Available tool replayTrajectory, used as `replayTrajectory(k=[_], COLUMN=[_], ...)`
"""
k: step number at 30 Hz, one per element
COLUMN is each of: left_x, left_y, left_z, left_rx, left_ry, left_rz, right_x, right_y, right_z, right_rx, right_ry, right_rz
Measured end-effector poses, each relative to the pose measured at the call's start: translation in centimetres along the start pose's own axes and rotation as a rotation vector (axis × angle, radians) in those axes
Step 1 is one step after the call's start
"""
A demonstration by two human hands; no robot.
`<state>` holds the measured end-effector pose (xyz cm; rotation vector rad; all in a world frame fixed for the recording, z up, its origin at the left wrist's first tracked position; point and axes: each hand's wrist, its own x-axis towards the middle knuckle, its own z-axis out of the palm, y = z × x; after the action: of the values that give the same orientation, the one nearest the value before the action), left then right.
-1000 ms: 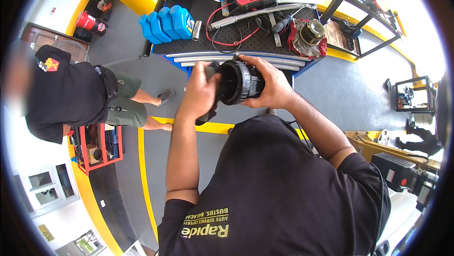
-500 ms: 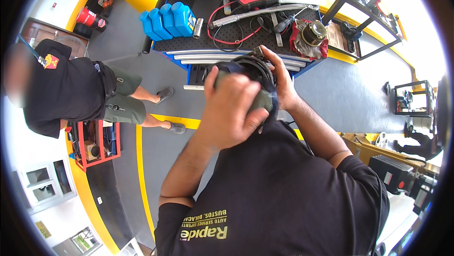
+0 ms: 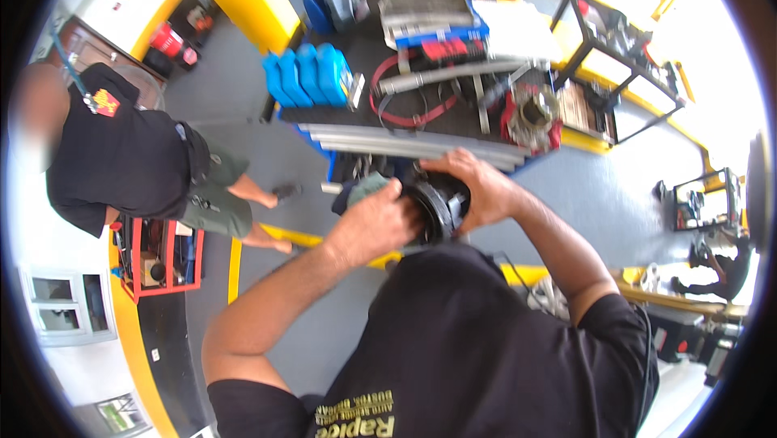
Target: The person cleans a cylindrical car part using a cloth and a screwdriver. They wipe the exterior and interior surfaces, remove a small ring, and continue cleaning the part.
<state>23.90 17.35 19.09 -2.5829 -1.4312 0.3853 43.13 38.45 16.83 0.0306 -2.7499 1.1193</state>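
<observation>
Close in front of my chest is a black, round, hollow part [image 3: 440, 205] with a ring-like rim; its exact kind does not show. My right hand [image 3: 483, 189] wraps round its right side, fingers over the top and thumb below. A grey-green cloth [image 3: 369, 188] bunches at my left hand [image 3: 374, 226], which is closed on it. The fingertips of that hand reach into or behind the rim and are partly hidden. Just beyond both hands stands a tool cabinet [image 3: 405, 140] with an open drawer [image 3: 356, 167].
On the cabinet top are several blue bottles [image 3: 309, 78], a long metal wrench [image 3: 453, 72], a red-and-black device with cables [image 3: 449, 49] and a round metal part [image 3: 536, 106] on a red cloth. At the left a person [image 3: 129, 142] stands near a red cart [image 3: 166, 264]. A black rack [image 3: 619, 53] stands far right.
My view has shifted, and both hands sit lower in it. The black part has turned, showing its rim. My left hand has moved from over its front to its left edge.
</observation>
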Motion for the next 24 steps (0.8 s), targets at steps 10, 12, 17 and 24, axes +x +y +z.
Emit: replayTrajectory(k=[10, 12, 17, 24], left_x=[-5.4, -4.1, 0.7, -0.7], left_y=[-4.6, -2.6, 1.1, -2.6], left_z=[-3.2, -2.8, -0.4, -0.3], left_rx=[-0.12, -0.221, -0.117, 0.107], left_ry=[0.811, 0.902, 0.423, 0.348], left_rz=[-0.743, -0.731, -0.047, 0.09], right_x=[-2.5, -2.3, -0.7, -1.6], right_y=[2.7, 2.2, 1.2, 2.8], right_z=[-2.7, -2.6, -3.0, -4.0], right_rx=[0.389, 0.41, 0.353, 0.474], right_ry=[0.137, 0.144, -0.09, -0.171], right_rz=[0.125, 0.116, 0.028, 0.117])
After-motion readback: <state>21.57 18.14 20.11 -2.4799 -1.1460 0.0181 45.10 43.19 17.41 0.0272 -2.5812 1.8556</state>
